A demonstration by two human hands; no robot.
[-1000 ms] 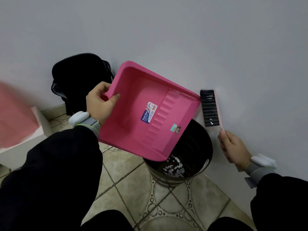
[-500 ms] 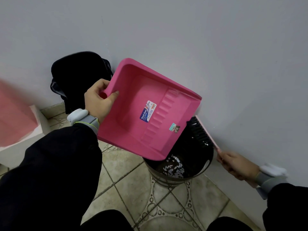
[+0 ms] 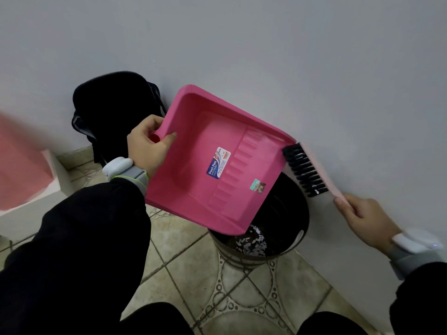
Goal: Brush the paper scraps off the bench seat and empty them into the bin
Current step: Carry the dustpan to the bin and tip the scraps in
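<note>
The emptying is judged almost done: the pink dustpan [image 3: 193,180] is held tilted over the bin [image 3: 290,209], its inside appears bare, and paper scraps [image 3: 252,240] are seen on the bin's bottom, at 5 o'clock from the pan. Whether the bench seat is clean cannot be told. The left grip [image 3: 147,148] is curled round the pan's handle at 9 o'clock. The brush [image 3: 304,170] is pinched by its handle in the right grip [image 3: 362,218] at 3 o'clock, bristles just beside the pan's lip.

1 dustpan [image 3: 193,180], 1 brush [image 3: 305,170], 1 bin [image 3: 289,213], 2 hands [image 3: 146,151] [image 3: 365,220].
</note>
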